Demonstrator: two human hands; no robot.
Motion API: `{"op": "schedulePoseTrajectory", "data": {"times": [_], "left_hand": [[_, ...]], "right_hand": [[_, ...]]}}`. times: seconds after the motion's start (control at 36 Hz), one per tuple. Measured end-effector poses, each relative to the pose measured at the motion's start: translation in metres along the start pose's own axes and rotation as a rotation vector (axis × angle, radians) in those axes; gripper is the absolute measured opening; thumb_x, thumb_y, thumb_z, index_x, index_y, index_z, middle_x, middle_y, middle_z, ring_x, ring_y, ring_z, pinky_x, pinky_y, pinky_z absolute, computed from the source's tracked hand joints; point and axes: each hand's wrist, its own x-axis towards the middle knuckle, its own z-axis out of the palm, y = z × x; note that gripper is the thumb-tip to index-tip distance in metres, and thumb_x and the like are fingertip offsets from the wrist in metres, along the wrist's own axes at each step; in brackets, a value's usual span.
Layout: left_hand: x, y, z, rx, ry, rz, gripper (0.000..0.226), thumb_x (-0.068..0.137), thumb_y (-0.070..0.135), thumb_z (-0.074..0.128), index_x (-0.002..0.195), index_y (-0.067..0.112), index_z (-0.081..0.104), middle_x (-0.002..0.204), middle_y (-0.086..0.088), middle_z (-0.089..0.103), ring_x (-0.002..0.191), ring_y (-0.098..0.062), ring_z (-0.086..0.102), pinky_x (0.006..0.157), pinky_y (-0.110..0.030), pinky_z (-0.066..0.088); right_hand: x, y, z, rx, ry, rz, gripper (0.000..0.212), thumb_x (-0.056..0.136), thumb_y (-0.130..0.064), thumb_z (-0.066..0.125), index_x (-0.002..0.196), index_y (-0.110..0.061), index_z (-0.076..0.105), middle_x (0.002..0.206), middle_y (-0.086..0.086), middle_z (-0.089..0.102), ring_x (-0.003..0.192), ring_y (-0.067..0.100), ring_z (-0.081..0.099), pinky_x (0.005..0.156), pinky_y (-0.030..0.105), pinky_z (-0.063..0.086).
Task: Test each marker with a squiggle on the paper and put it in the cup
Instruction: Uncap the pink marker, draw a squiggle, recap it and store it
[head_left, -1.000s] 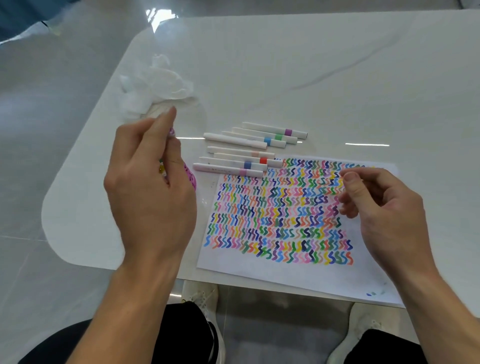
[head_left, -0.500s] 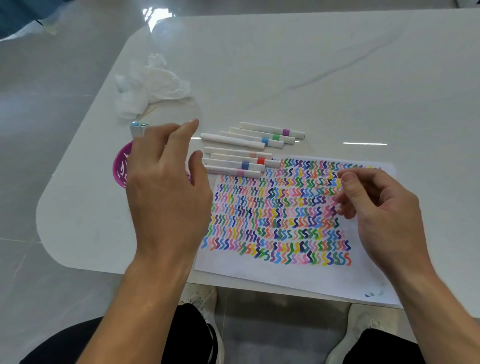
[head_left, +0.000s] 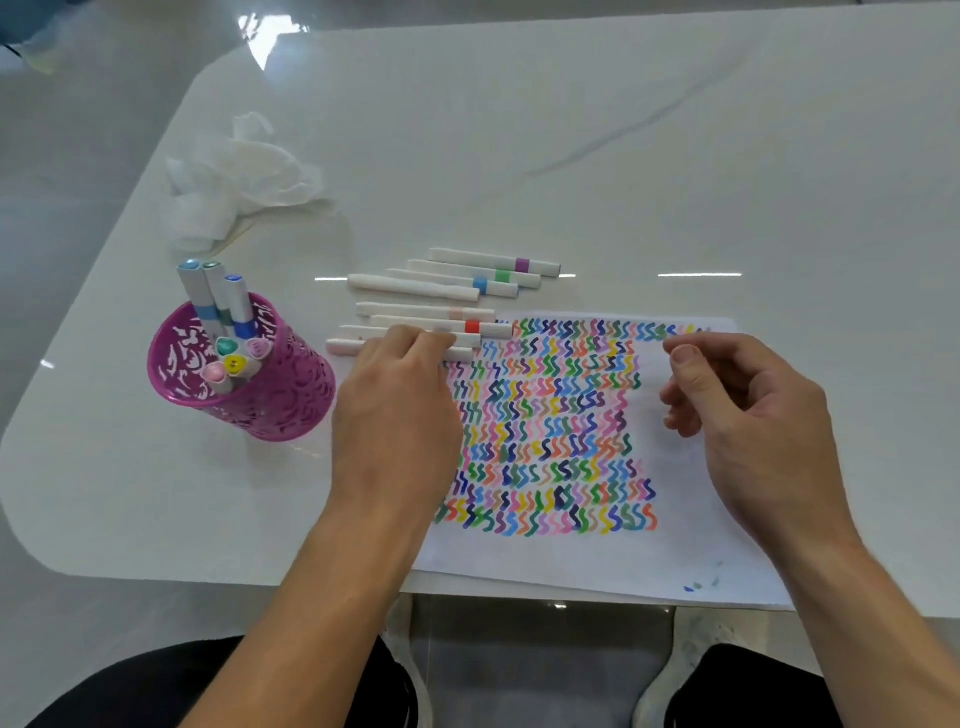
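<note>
A pink cut-out cup (head_left: 270, 410) stands at the left with several markers (head_left: 228, 332) in it. To its right a row of several white capped markers (head_left: 415, 287) lies flat, among them ones banded purple (head_left: 522, 265), green (head_left: 501, 275) and red (head_left: 472, 326). The paper (head_left: 571, 566) is filled with coloured squiggles. My left hand (head_left: 395, 415) reaches over the paper's left edge, fingertips down on the two nearest markers (head_left: 465, 348); its grip is hidden. My right hand (head_left: 748, 415) hovers over the paper's right side, fingers curled, thumb on forefinger, nothing visible in it.
A crumpled white tissue (head_left: 239, 176) lies behind the cup. The white table (head_left: 623, 130) has a rounded left corner, and its near edge runs just below the paper. My knees and shoes show under that edge.
My left hand has left the cup, where a marker now stands, and moved right onto the nearest markers in the row. The right hand has stayed in place.
</note>
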Motion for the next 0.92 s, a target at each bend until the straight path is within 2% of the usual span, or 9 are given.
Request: {"op": "schedulePoseTrajectory", "data": {"times": [0.17, 0.33, 0.5, 0.61, 0.69, 0.81, 0.92], "left_hand": [[0.005, 0.004, 0.009, 0.037, 0.022, 0.001, 0.028, 0.097, 0.013, 0.063, 0.124, 0.013, 0.069, 0.115, -0.005, 0.069, 0.106, -0.024, 0.059, 0.085, -0.036, 0.048], [0.009, 0.004, 0.016, 0.074, 0.016, -0.008, 0.014, 0.095, 0.011, 0.066, 0.106, 0.013, 0.074, 0.101, -0.003, 0.062, 0.100, -0.023, 0.052, 0.076, -0.028, 0.034], [0.008, 0.008, 0.021, 0.068, -0.001, 0.084, 0.010, 0.091, 0.015, 0.073, 0.100, 0.013, 0.070, 0.099, -0.001, 0.065, 0.096, -0.022, 0.051, 0.078, -0.035, 0.040], [0.006, 0.016, 0.021, -0.055, 0.025, 0.187, 0.005, 0.094, 0.016, 0.069, 0.096, 0.014, 0.066, 0.094, 0.002, 0.067, 0.093, -0.022, 0.054, 0.081, -0.039, 0.045], [0.004, 0.024, 0.020, -0.193, 0.062, 0.282, 0.005, 0.098, 0.017, 0.064, 0.102, 0.013, 0.066, 0.097, 0.004, 0.067, 0.094, -0.022, 0.057, 0.081, -0.041, 0.048], [0.001, 0.034, 0.022, -0.277, 0.108, 0.434, 0.024, 0.098, 0.006, 0.063, 0.120, 0.013, 0.070, 0.104, 0.000, 0.068, 0.099, -0.021, 0.059, 0.085, -0.035, 0.048], [-0.003, 0.046, 0.025, -0.423, 0.120, 0.503, 0.028, 0.098, 0.001, 0.061, 0.122, 0.013, 0.072, 0.104, -0.002, 0.067, 0.098, -0.021, 0.061, 0.084, -0.034, 0.048]], "right_hand": [[0.005, 0.011, -0.009, 0.027, 0.029, 0.050, 0.011, 0.103, -0.027, 0.062, 0.104, -0.027, 0.073, 0.077, -0.010, 0.073, 0.063, 0.005, 0.065, 0.060, 0.013, 0.052], [0.008, 0.019, -0.009, 0.027, 0.019, 0.095, 0.010, 0.103, -0.026, 0.063, 0.104, -0.025, 0.074, 0.077, -0.012, 0.073, 0.063, 0.004, 0.066, 0.061, 0.014, 0.053], [0.008, 0.020, -0.010, 0.015, 0.006, 0.109, 0.011, 0.103, -0.028, 0.063, 0.105, -0.025, 0.073, 0.078, -0.014, 0.073, 0.063, 0.003, 0.066, 0.061, 0.013, 0.052], [0.008, 0.019, -0.010, 0.006, 0.003, 0.115, 0.011, 0.103, -0.027, 0.063, 0.106, -0.024, 0.073, 0.078, -0.013, 0.073, 0.063, 0.003, 0.066, 0.061, 0.013, 0.052], [0.008, 0.018, -0.009, 0.002, 0.003, 0.118, 0.011, 0.103, -0.027, 0.064, 0.106, -0.022, 0.073, 0.076, -0.011, 0.073, 0.063, 0.004, 0.067, 0.060, 0.014, 0.052], [0.007, 0.014, -0.011, -0.012, 0.005, 0.112, 0.013, 0.102, -0.030, 0.064, 0.106, -0.021, 0.073, 0.079, -0.007, 0.073, 0.065, 0.004, 0.068, 0.061, 0.014, 0.052], [0.005, 0.006, -0.012, 0.003, -0.014, 0.078, 0.010, 0.101, -0.028, 0.065, 0.105, -0.023, 0.073, 0.080, -0.010, 0.074, 0.069, 0.006, 0.070, 0.062, 0.014, 0.053]]}}
